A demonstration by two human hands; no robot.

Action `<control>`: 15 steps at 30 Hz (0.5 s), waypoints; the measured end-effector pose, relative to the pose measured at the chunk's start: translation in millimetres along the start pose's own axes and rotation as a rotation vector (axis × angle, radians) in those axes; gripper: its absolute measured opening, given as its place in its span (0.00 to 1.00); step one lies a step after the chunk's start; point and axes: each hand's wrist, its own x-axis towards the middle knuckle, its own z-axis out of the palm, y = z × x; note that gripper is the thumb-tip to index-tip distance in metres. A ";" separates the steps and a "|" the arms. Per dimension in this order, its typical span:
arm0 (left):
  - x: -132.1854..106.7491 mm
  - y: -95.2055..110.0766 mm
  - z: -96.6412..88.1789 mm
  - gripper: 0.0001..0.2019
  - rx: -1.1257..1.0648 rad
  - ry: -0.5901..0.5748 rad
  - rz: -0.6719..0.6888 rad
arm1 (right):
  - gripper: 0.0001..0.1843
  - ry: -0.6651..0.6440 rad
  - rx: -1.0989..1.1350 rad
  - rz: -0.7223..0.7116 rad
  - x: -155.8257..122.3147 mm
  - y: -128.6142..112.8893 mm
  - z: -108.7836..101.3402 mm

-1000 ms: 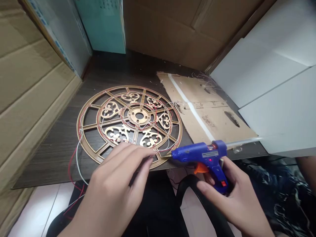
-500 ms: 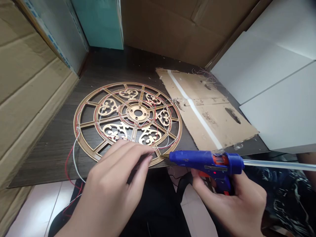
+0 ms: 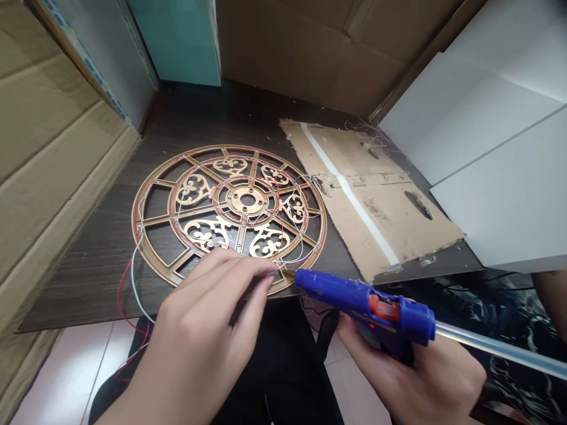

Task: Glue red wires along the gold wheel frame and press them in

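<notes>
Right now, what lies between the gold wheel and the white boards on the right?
A torn cardboard sheet, flat on the dark table, lies between the gold wheel and white boards, per the head view.

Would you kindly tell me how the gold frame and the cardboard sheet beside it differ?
The gold frame is round and openwork; the cardboard sheet is solid, four-sided and ragged-edged. The gold frame carries red and white wires; the cardboard sheet bears a white strip and dark marks. The left hand touches the gold frame's near rim; no hand touches the cardboard sheet. Both lie flat on the dark table.
</notes>
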 end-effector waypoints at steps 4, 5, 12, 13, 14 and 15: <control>-0.5 -1.2 3.2 0.09 0.002 0.003 0.000 | 0.10 -0.034 0.037 0.019 -3.1 3.9 -5.3; -0.2 -1.2 3.9 0.09 -0.001 -0.001 -0.003 | 0.09 -0.041 0.042 0.023 -3.8 4.3 -6.4; 1.1 -1.2 2.7 0.06 0.000 -0.012 -0.010 | 0.08 -0.014 0.030 0.002 -0.9 3.0 -4.8; 1.0 -1.6 2.6 0.07 0.000 -0.012 -0.013 | 0.08 -0.014 0.048 -0.002 -0.7 4.3 -5.3; 0.8 -1.8 2.7 0.07 -0.001 -0.003 -0.007 | 0.08 -0.021 0.077 -0.001 -0.9 5.9 -6.4; 0.8 -1.8 2.9 0.07 -0.005 -0.004 -0.010 | 0.07 -0.046 0.128 0.012 -1.2 7.6 -8.0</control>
